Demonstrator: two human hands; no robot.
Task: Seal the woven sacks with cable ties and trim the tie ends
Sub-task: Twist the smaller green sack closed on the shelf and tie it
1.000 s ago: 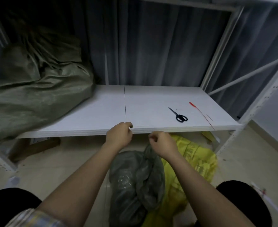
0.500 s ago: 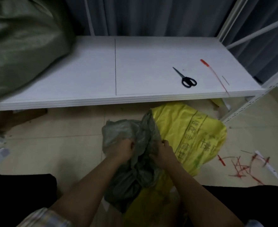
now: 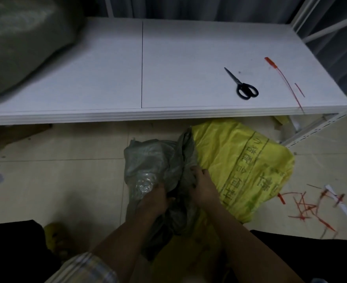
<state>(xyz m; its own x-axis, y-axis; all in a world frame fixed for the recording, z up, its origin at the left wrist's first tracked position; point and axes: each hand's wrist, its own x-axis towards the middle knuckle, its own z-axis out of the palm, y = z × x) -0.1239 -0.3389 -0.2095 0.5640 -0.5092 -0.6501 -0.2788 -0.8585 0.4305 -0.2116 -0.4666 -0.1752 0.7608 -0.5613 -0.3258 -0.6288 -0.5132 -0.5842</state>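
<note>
A grey-green woven sack [image 3: 156,164] lies crumpled on the floor between my knees, partly over a yellow printed sack [image 3: 242,160]. My left hand [image 3: 153,200] grips the grey sack's bunched cloth low on its left side. Just to the right, my right hand [image 3: 202,185] clutches another fold of the same sack. On the white shelf board [image 3: 107,78] lie black-handled scissors [image 3: 242,85] and a long red cable tie [image 3: 283,78], with a short red offcut [image 3: 299,90] beside it.
A large grey-green sack [image 3: 19,43] fills the shelf's left end. Several red tie offcuts [image 3: 307,207] litter the floor at the right, beside the white shelf upright [image 3: 315,127]. My dark-clothed knees frame the bottom corners. A yellow slipper [image 3: 56,235] sits at the lower left.
My hands came down from the shelf edge to the floor and took hold of the grey sack. My view tilted down, and my grip shifted lower on the cloth.
</note>
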